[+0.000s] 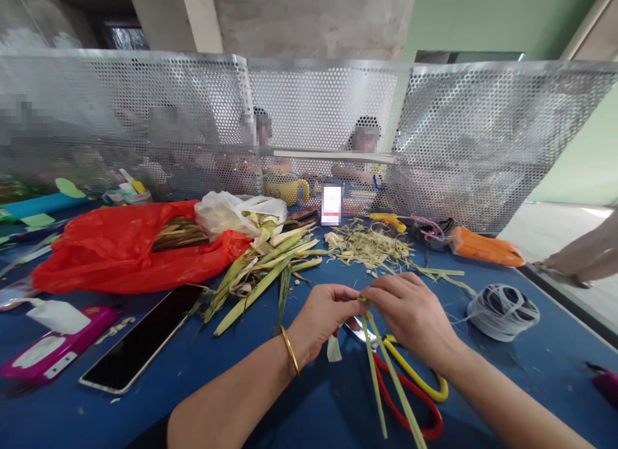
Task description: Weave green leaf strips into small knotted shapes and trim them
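A perforated metal screen (328,101) spans the far side of a blue table (309,404). On the table's left part lies a red plastic bag (106,243), with a bundle of long pale-green leaves (261,288) to its right. Nearer the person, a dark-screened phone (145,339) lies face up. The left hand (323,320) and right hand (415,310) meet over the table, thumbs and fingertips closed on the upper end of narrow green strips (374,378), which hang down toward the person. Their exact grip is partly hidden. Beneath the strips and right hand lie scissors (415,374) with one red and one yellow handle loop. Beyond the hands is a loose pile of shreds (369,243); right of them sits a ball of grey cord (502,314). An orange packet (485,246) lies behind the cord. A gold bracelet (290,351) circles the left wrist.
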Available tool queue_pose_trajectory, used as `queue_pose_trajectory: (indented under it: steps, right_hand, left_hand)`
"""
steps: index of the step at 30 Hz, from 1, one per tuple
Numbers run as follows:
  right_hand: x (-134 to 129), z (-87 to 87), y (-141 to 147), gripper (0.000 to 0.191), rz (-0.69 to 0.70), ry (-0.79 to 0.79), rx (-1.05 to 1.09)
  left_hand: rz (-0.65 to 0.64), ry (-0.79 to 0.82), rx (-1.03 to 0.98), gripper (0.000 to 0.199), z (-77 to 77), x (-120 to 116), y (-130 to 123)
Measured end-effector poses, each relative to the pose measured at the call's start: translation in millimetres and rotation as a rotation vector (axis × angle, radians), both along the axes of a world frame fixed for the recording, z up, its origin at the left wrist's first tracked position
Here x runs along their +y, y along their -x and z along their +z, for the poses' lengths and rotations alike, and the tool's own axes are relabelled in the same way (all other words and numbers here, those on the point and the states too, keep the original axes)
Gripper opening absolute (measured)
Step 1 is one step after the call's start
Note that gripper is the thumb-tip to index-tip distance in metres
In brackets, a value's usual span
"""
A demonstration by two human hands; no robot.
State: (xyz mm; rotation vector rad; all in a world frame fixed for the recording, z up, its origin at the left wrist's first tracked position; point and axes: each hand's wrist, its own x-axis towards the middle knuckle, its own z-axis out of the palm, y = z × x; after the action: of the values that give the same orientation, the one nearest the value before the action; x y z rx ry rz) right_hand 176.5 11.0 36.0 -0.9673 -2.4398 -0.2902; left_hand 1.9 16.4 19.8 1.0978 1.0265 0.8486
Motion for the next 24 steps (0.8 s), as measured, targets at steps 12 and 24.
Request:
queue_pose_trajectory:
  steps: [12, 24]
  right_hand:
    - [5.0, -10.4, 6.0, 0.015, -0.151, 0.46, 0.605]
    - [30.2, -4.1, -34.1, 0.036, 0.058, 0.116, 0.092]
  left_hand:
    - [0.028, 0.036, -0.057, 0.019, -0.8, 1.8, 0.5]
    - [0.29, 0.207, -0.385, 0.021, -1.8, 21.5, 13.1]
